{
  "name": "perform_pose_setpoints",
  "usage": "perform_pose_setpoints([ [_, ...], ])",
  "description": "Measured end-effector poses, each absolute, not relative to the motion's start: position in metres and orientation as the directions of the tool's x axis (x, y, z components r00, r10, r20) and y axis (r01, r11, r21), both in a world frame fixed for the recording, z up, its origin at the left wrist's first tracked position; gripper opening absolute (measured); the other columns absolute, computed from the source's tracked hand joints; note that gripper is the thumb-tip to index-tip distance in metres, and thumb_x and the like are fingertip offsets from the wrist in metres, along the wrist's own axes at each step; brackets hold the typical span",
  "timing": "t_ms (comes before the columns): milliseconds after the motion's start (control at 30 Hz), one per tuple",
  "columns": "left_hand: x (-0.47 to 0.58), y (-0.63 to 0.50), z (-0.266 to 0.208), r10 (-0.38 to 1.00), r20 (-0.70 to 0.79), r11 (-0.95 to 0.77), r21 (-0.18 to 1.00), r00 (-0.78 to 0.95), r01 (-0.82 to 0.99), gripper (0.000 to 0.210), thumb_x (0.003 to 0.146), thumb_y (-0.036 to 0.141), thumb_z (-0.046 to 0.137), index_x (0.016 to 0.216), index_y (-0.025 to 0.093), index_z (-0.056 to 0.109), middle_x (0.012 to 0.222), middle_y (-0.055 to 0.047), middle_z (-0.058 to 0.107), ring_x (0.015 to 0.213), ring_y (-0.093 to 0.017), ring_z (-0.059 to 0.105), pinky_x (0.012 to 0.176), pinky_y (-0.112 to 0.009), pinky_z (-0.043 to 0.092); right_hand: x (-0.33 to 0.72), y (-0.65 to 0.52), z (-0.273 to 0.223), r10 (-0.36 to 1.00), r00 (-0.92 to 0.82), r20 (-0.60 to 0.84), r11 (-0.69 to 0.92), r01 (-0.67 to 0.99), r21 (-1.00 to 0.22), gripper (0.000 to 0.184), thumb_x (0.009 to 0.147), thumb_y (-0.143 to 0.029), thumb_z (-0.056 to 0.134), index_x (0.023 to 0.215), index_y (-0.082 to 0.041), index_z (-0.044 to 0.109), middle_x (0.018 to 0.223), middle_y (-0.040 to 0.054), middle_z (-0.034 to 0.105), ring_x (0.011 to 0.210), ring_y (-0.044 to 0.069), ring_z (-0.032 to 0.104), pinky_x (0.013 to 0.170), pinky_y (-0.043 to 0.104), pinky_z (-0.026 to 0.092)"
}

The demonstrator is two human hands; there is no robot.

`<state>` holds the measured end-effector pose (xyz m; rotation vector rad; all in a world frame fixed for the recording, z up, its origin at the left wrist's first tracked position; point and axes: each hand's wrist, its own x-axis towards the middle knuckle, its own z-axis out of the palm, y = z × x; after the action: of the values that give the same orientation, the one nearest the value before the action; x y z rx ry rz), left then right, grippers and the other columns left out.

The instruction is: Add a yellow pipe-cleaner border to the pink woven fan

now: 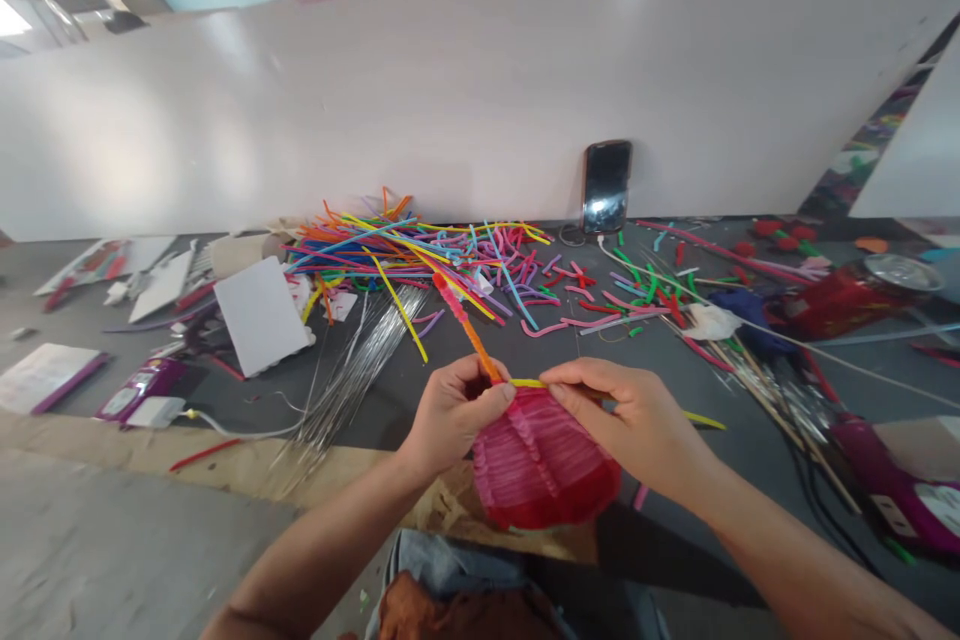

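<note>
1. Panel (pixel 450 100), white, upright behind your work surface and screening most of the background.
2. Dark grey table (pixel 375 420), crowded before you on both sides.
3. Heap of coloured fuzzy stems (pixel 390 250), lying loose against the panel's foot, beyond your hands.
4. Bundle of thin metal wires (pixel 367 360), fanned towards you, left of your left hand.
5. Your left hand (pixel 457 410), thumb and fingers pinching the pink-and-red ribbed piece (pixel 547 460) at its upper edge, where an orange stem (pixel 480 345) rises, tilted left; the fingers hide the join.
6. Your right hand (pixel 615 410), pinching a yellow strip (pixel 529 383), which spans the gap to your left hand along that edge. The piece hangs between both hands, near your lap.
7. Red drink can (pixel 847 295), tilted at the right; its contents cannot be seen.
8. White card (pixel 261 315), propped at the left.
9. Phone (pixel 607 185), leaning on the panel, a white cable at its base.
10. Short cut stems (pixel 645 275), scattered right of the heap.
</note>
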<state>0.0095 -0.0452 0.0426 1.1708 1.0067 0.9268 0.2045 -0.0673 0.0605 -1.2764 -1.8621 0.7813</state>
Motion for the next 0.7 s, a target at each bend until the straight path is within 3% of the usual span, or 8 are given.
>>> perform_pose_setpoints([
  [167, 0.006, -0.045, 0.042, 0.933, -0.115, 0.125, 0.992, 0.342, -0.007, 0.023, 0.073, 0.035, 0.071, 0.077, 0.014, 0.063, 0.067, 0.002, 0.056, 0.060, -0.008, 0.049, 0.058, -0.019, 0.039, 0.208, -0.064, 0.060, 0.865, -0.366, 0.344, 0.497, 0.528, -0.688, 0.022, 0.087, -0.014, 0.050, 0.098, -0.022, 0.068, 0.092, 0.0025, 0.074, 0.083, 0.014, 0.067, 0.075, 0.026, 0.053],
  [433, 0.007, -0.044, 0.044, 0.921, -0.125, 0.132, 0.991, 0.370, 0.007, 0.023, 0.074, 0.034, 0.070, 0.077, 0.013, 0.062, 0.066, 0.002, 0.056, 0.059, -0.007, 0.049, 0.057, -0.019, 0.038, 0.209, -0.061, 0.064, 0.803, -0.464, 0.374, 0.595, 0.656, -0.464, 0.024, 0.086, -0.009, 0.048, 0.095, -0.019, 0.068, 0.087, 0.0027, 0.073, 0.079, 0.017, 0.064, 0.074, 0.032, 0.052],
  [533, 0.010, -0.046, 0.040, 0.944, -0.123, 0.115, 0.992, 0.306, 0.046, 0.019, 0.075, 0.031, 0.067, 0.072, 0.013, 0.059, 0.062, 0.004, 0.052, 0.055, -0.007, 0.045, 0.054, -0.019, 0.036, 0.207, -0.062, 0.059, 0.807, -0.470, 0.359, 0.591, 0.650, -0.478, 0.024, 0.087, -0.010, 0.048, 0.097, -0.019, 0.068, 0.091, 0.0035, 0.074, 0.081, 0.017, 0.065, 0.076, 0.033, 0.053],
  [700, 0.007, -0.046, 0.031, 0.968, -0.107, 0.097, 0.994, 0.226, 0.056, 0.016, 0.077, 0.030, 0.063, 0.074, 0.014, 0.058, 0.062, 0.004, 0.049, 0.054, -0.006, 0.042, 0.052, -0.019, 0.034, 0.206, -0.066, 0.055, 0.883, -0.384, 0.270, 0.466, 0.643, -0.608, 0.026, 0.090, -0.018, 0.046, 0.105, -0.021, 0.067, 0.099, 0.0039, 0.074, 0.087, 0.017, 0.070, 0.078, 0.030, 0.056],
])
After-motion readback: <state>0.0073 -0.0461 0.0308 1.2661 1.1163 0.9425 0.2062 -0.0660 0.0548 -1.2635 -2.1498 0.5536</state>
